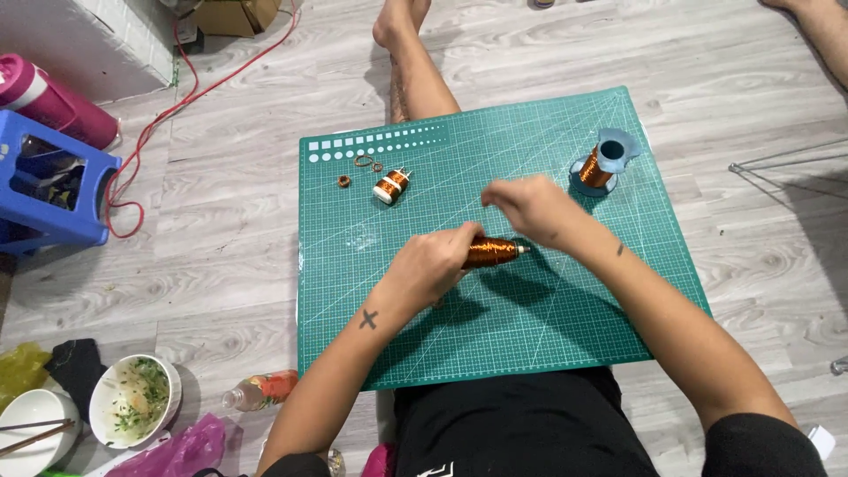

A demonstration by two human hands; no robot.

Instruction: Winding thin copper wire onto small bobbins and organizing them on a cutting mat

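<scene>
My left hand [433, 261] grips a long coil of copper wire [492, 252] wound on a white core, held level above the green cutting mat [530, 318]. Just above and to the right of it, my right hand [530, 208] has its fingers pinched together near the coil's right tip; any wire between the fingers is too thin to see. A blue spool of copper wire [601, 166] stands at the mat's far right. On the far left of the mat lie a small wound coil [391, 185] and little copper rings [344, 181].
A blue plastic stool [53, 190] and a pink bottle [53, 102] are at the left, with a red cable [168, 106] along the floor. Bowls [132, 399], a plastic bottle [261, 391] and bags lie at the bottom left. My bare leg [411, 71] stretches beyond the mat.
</scene>
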